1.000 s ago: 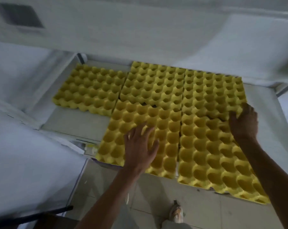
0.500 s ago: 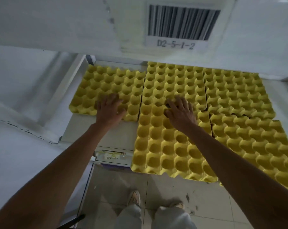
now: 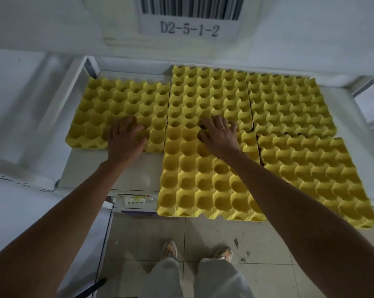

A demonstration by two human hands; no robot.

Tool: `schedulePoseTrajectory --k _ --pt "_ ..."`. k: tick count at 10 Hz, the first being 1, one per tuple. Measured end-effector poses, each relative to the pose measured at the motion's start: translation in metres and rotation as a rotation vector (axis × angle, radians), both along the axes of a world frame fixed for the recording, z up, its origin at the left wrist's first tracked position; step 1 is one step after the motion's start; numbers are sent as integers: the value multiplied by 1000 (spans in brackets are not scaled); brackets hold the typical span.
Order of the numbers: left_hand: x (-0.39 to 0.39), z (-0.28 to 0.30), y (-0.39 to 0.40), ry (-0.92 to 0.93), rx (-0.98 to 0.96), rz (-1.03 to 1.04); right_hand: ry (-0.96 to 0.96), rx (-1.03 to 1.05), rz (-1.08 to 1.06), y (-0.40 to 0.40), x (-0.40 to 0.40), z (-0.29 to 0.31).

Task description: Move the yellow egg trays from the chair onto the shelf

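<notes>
Both palms are laid flat, fingers spread, nothing gripped: left hand (image 3: 126, 140) on the back-left tray (image 3: 108, 108), right hand (image 3: 219, 136) on the front-middle tray (image 3: 203, 179). That one's long axis runs 6 to 12 and overhangs the shelf (image 3: 136, 175) edge, so a shove toward 12 looks needed.

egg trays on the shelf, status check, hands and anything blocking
Left hand flat on back-left tray. Right hand flat on front-middle tray. Five trays down; front-left shelf bare.
</notes>
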State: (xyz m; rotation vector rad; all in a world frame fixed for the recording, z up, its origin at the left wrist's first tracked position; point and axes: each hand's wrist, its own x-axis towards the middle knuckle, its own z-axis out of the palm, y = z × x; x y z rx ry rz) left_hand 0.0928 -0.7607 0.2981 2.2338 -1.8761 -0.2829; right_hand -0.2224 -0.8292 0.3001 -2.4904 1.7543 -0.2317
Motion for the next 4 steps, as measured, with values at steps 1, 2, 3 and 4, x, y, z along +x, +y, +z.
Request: schedulePoseTrajectory --k 1,2,3,4 --pt "2 6 -3 13 49 -36 17 44 14 0 -3 2" --pt "-2 19 -5 28 65 -57 10 124 16 2 -5 5" --pt "-18 42 2 -21 20 -14 -16 152 41 7 -12 19" --pt "-41 53 19 -91 -59 -9 -5 163 92 9 -24 28"
